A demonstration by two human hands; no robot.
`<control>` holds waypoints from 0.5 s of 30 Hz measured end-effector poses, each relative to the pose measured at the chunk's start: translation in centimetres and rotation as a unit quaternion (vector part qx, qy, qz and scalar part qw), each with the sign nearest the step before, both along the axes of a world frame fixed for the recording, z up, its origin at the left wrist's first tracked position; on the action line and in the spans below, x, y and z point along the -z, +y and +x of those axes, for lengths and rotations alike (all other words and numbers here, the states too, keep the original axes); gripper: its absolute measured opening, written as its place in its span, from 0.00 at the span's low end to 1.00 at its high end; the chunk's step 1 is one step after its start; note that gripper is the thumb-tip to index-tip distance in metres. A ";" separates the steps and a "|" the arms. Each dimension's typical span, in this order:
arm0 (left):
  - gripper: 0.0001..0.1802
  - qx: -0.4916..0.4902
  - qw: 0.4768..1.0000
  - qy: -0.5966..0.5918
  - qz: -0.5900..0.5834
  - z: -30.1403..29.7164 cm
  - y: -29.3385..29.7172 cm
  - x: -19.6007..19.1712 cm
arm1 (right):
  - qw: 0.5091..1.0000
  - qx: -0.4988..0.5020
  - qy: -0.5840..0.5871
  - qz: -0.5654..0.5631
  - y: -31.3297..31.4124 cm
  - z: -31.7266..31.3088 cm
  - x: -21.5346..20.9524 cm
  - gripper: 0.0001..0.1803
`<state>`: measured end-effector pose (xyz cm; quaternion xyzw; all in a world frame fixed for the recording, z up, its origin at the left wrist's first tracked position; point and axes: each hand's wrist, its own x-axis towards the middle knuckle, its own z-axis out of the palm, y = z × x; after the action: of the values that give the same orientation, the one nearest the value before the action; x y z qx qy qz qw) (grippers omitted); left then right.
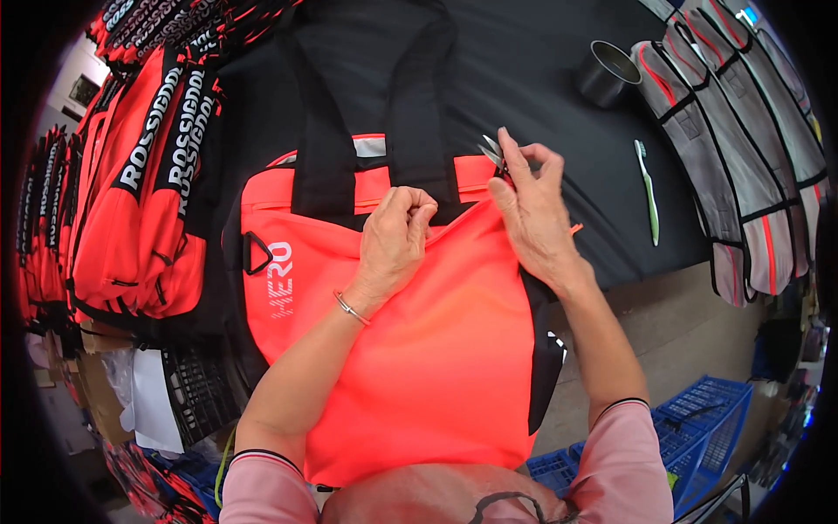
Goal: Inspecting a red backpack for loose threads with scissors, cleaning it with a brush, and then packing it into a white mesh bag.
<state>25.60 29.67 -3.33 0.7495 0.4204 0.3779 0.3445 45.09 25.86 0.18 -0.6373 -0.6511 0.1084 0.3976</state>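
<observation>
A bright red-orange bag (419, 349) with black sides lies in front of me on the black-covered table, its two wide black straps (410, 96) stretched away from me. My left hand (394, 237) is closed in a pinch at the bag's upper edge, near the middle; I cannot make out what is between its fingers. To the right of it, my right hand (537, 214) holds small thread snips (494, 154) with their pointed blades apart, above the bag's upper right corner. A black triangular ring (256, 253) sits at the bag's left side.
Red and black bags (140, 201) are stacked at the left. A dark metal cup (607, 74) and a green-and-white toothbrush (647, 192) lie on the black table cover (524, 52) at the right. Beyond them are grey padded pieces (742, 157). Blue plastic crates (707, 428) stand at lower right.
</observation>
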 end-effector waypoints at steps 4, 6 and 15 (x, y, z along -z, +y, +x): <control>0.05 -0.016 0.999 -0.030 -0.027 -0.3 -0.1 0.2 | 0.980 -0.124 -0.138 0.074 1.5 1.2 -2.4 0.18; 0.05 -0.023 0.999 -0.038 -0.030 -0.1 -0.1 0.1 | 0.964 -0.171 -0.187 0.080 2.3 1.5 -2.9 0.15; 0.05 -0.036 0.998 -0.042 -0.024 0.2 -0.1 0.2 | 0.888 -0.333 -0.309 0.075 5.7 1.4 -3.8 0.09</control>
<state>25.77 29.61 -3.50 0.7090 0.4414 0.4106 0.3658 46.47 31.60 4.02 -0.3531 -0.9211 -0.0171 0.1632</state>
